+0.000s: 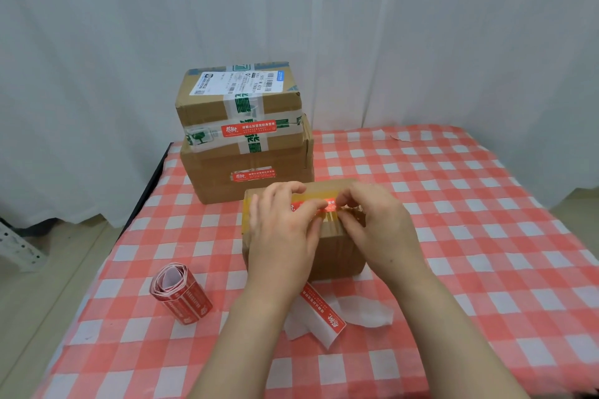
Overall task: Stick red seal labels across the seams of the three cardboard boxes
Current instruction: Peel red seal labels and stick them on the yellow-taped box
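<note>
third box's turn: both hands, left hand (282,230) and right hand (372,223), press a red label (311,208) onto the near box (337,252), fingers apparently flat, not gripping. next, smooth it down firmly.

I see matt brown cardboard box (337,246) under my left hand (282,236), glossy red label (316,209), checked cloth table (470,236) beneath
</note>
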